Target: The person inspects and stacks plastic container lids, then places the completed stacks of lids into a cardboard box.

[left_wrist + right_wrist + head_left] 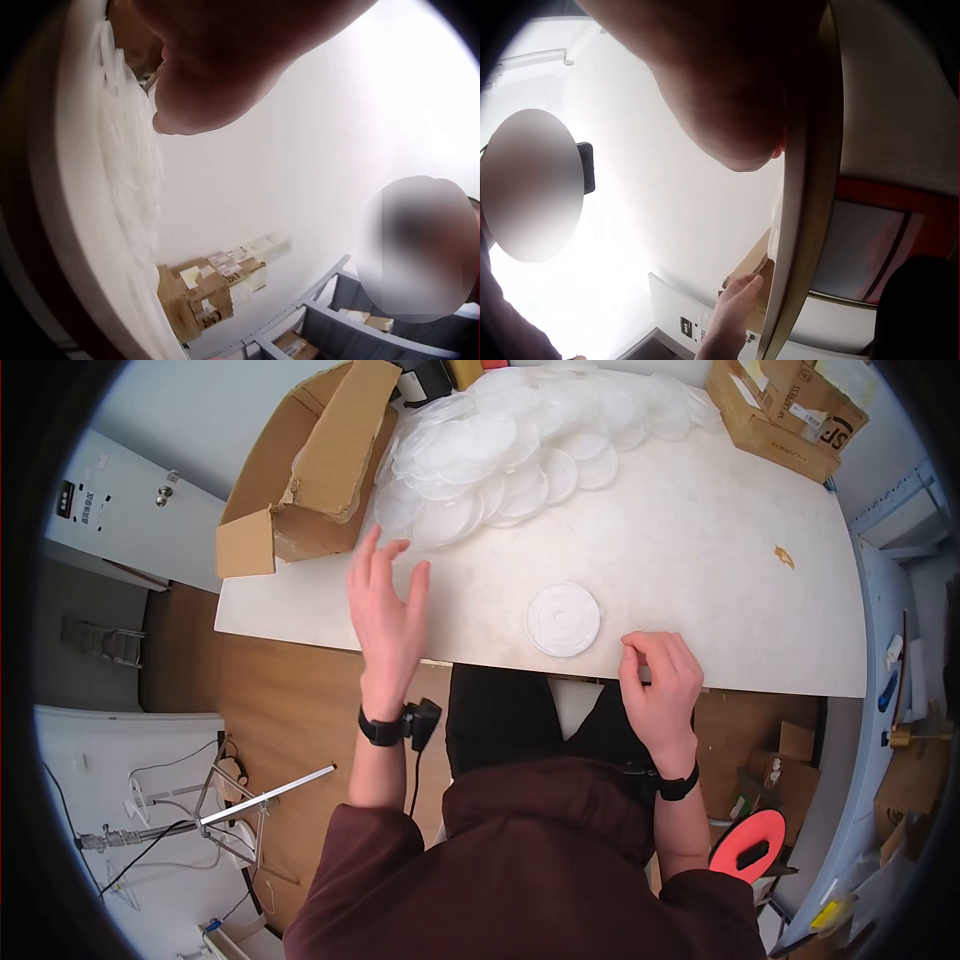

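A round white lid-like disc [563, 620] lies on the white table [690, 580] close to its front edge; whether it is one piece or a stack, I cannot tell. My left hand [388, 605], fingers parted and holding nothing, is raised left of the disc, in front of a heap of translucent round discs [520, 450]. To the disc's right, my right hand [662, 685] is at the front edge, fingers loosely bent, with nothing visible in it. The left wrist view shows part of my left hand [225, 75] beside the heap [127, 157]; in the right wrist view my right hand [720, 105] hides its own fingertips.
An open cardboard box [325, 480] stands at the table's left, and more cardboard boxes [790, 420] at the back right. A small yellowish scrap [784, 557] lies on the right side. Blue-grey shelving [875, 590] runs beyond the right edge.
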{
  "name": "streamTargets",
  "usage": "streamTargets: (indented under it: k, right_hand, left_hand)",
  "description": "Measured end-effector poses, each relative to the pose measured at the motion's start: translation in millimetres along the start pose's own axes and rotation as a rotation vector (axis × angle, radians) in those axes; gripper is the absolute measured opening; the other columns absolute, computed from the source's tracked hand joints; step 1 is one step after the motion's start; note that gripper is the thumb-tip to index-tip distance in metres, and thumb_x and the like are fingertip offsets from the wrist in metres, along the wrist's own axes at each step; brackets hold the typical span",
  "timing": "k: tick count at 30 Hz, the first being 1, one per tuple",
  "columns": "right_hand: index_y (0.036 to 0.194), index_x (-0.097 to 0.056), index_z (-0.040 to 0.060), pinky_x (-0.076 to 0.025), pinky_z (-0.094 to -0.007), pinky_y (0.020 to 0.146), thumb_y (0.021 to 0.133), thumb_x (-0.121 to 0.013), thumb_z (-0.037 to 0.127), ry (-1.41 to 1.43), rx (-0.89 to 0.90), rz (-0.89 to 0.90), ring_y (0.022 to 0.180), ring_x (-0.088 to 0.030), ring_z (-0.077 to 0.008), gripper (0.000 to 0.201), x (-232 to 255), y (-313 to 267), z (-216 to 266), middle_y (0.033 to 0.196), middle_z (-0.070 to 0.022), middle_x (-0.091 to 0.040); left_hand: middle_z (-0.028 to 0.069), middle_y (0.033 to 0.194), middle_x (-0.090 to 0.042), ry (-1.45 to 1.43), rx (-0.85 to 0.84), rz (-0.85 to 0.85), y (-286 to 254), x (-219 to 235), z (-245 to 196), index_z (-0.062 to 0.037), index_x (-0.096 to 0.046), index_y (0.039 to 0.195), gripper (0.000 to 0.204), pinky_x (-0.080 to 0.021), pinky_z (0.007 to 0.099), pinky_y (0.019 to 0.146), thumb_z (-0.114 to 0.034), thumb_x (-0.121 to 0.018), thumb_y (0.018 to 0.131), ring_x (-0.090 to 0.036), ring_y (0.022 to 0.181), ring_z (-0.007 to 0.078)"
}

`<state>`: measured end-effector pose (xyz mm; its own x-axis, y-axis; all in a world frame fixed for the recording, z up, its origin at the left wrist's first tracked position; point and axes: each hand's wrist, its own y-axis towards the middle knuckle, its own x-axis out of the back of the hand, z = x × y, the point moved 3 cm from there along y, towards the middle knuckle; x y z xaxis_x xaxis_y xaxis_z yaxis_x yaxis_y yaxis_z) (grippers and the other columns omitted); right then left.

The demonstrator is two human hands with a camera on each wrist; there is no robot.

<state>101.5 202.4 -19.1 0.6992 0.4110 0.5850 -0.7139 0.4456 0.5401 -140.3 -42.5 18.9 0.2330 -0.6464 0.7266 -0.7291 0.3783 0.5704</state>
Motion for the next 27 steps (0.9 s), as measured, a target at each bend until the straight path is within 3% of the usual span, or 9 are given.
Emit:
streamTargets:
  k: [3, 13, 17, 20, 22, 27]
  right_hand:
    - [0.102, -0.075, 0.0052, -0.056, -0.0428, 0.071, 0.091, -0.078, -0.001, -0.004, 0.005, -0.004, 0.083, -0.07, -0.0313, 0.012, -1.6, -1.4, -1.3, 0.093, -0.0095, -0.075]
    - [0.101, -0.075, 0.0056, -0.056, -0.0431, 0.072, 0.091, -0.077, -0.001, -0.013, 0.009, -0.011, 0.084, -0.07, -0.0315, 0.012, -1.6, -0.6, -0.2, 0.093, -0.0093, -0.075]
    - [0.1, -0.075, 0.0064, -0.055, -0.043, 0.071, 0.091, -0.078, 0.0, -0.051, -0.002, -0.052, 0.082, -0.069, -0.0311, 0.012, -0.3, -0.7, -1.8, 0.092, -0.0088, -0.074]
    - [0.1, -0.075, 0.0074, -0.053, -0.0427, 0.068, 0.09, -0.079, 0.001, -0.029, 0.031, -0.023, 0.077, -0.066, -0.0297, 0.012, -1.3, 0.2, -1.4, 0.09, -0.0078, -0.072]
    - [0.1, -0.075, 0.0074, -0.053, -0.0425, 0.067, 0.09, -0.08, 0.002, -0.021, 0.03, -0.034, 0.076, -0.066, -0.0295, 0.012, -4.3, -0.2, -1.4, 0.089, -0.0075, -0.072]
    - [0.098, -0.075, 0.0082, -0.054, -0.0407, 0.068, 0.091, -0.08, 0.002, -0.023, 0.037, -0.034, 0.077, -0.067, -0.0278, 0.011, -0.4, 1.0, -0.7, 0.089, -0.0058, -0.073]
  left_hand:
    - [0.0303, 0.164, -0.058, 0.17, 0.06, 0.064, 11.8, -5.6, 55.2, 0.0005, -0.071, 0.132, 0.035, -0.048, 0.0541, 0.121, -0.02, -0.079, 0.105, -0.058, 0.145, 0.049]
    - [0.0324, 0.164, -0.06, 0.081, 0.197, 0.211, -12.4, 20.4, 64.0, -0.0021, -0.072, 0.109, 0.023, -0.049, 0.0517, 0.121, -0.023, -0.08, 0.105, -0.059, 0.148, 0.0518]
    - [0.0294, 0.166, -0.059, -0.118, 0.185, 0.155, -34.7, 38.3, 36.2, -0.002, -0.07, 0.107, 0.018, -0.049, 0.0499, 0.123, -0.017, -0.08, 0.105, -0.059, 0.151, 0.0487]
    - [0.0266, 0.167, -0.059, -0.247, 0.123, 0.22, -46.6, 44.9, -20.0, -0.003, -0.071, 0.108, 0.016, -0.048, 0.0517, 0.123, -0.011, -0.083, 0.102, -0.058, 0.154, 0.0463]
    - [0.024, 0.166, -0.06, -0.327, 0.033, 0.289, -50.0, 36.8, -55.1, -0.004, -0.071, 0.11, 0.021, -0.047, 0.0549, 0.125, -0.013, -0.087, 0.099, -0.06, 0.151, 0.0449]
    - [0.0223, 0.165, -0.062, -0.38, -0.093, 0.355, -56.2, -1.8, -102.8, -0.0049, -0.072, 0.117, 0.029, -0.046, 0.0527, 0.126, -0.008, -0.089, 0.094, -0.059, 0.151, 0.0437]
